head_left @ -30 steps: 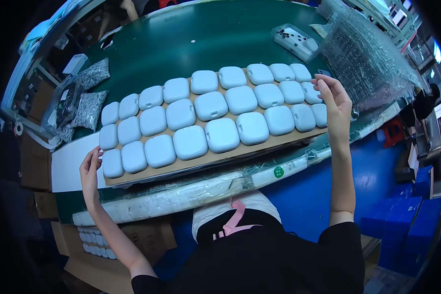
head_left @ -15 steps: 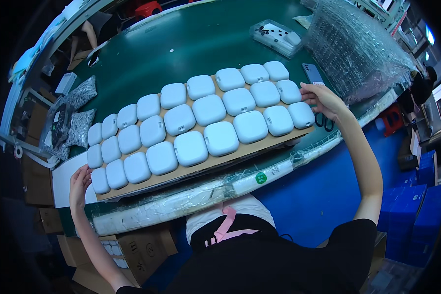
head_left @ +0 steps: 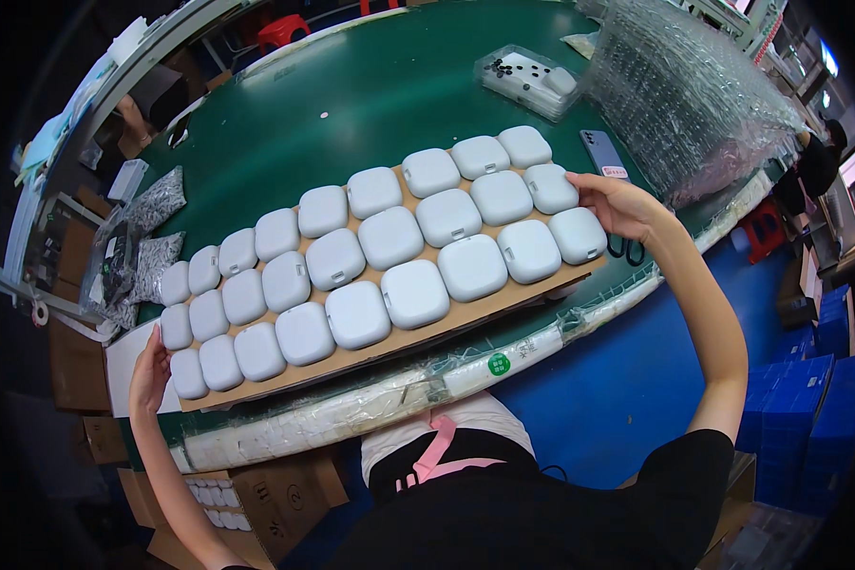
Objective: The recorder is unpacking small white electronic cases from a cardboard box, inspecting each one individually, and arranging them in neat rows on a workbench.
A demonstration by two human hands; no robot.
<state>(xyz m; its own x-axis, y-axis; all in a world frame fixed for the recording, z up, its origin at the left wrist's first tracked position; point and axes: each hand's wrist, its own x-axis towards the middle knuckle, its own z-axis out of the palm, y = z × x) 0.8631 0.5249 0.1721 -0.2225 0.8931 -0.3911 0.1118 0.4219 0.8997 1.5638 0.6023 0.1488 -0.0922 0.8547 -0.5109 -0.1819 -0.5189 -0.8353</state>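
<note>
A long brown cardboard sheet (head_left: 356,360) lies slantwise before me, bearing three rows of white rounded-square plastic cases (head_left: 390,237). Some cases have a small slot on one side. At the sheet's left end, my left hand (head_left: 149,372) grips the edge, its fingertips beside the end cases. My right hand (head_left: 619,203) closes on the far right end, fingers against the last cases; its fingers partly hide that edge. Beneath my right hand, black scissors handles (head_left: 627,251) show on the green table (head_left: 389,76).
A plastic-wrapped stack (head_left: 689,100) stands right, near a phone (head_left: 600,152) and a clear box (head_left: 529,84) with small black parts. Filled bags (head_left: 158,258) lie left. A wrapped tube (head_left: 304,434) runs along the front edge. An open carton (head_left: 285,499) stands below.
The sheet with its cases has shifted slightly nearer to me and left, with both hands still at its ends. The whole view has also moved a little.
</note>
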